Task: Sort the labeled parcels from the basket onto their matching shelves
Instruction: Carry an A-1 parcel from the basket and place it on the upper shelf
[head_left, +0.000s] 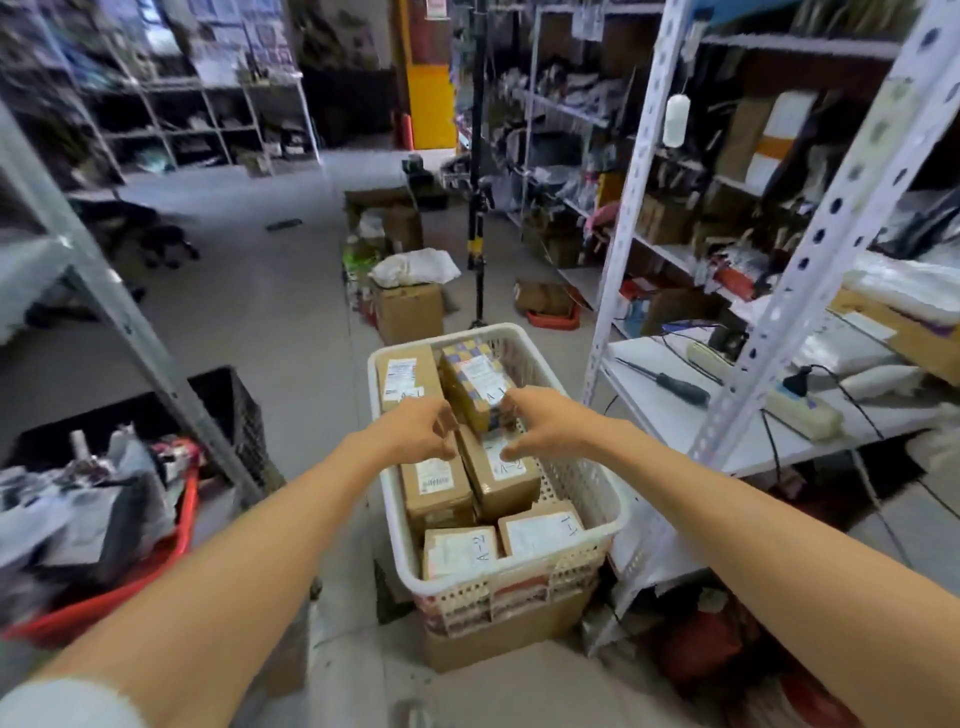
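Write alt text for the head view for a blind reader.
Left hand and right hand meet at a checkered parcel atop brown labelled parcels in a white basket. Metal shelving stands either side.

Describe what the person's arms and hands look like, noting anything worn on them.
Both forearms are bare down to the left hand and right hand: no gloves, and no watch, bracelet or ring shows. A pale, whitish sleeve edge covers the left upper arm at the frame's bottom corner.

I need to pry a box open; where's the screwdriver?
Head view, right side: the screwdriver lies on the white shelf just right of the basket, near a cream power strip.
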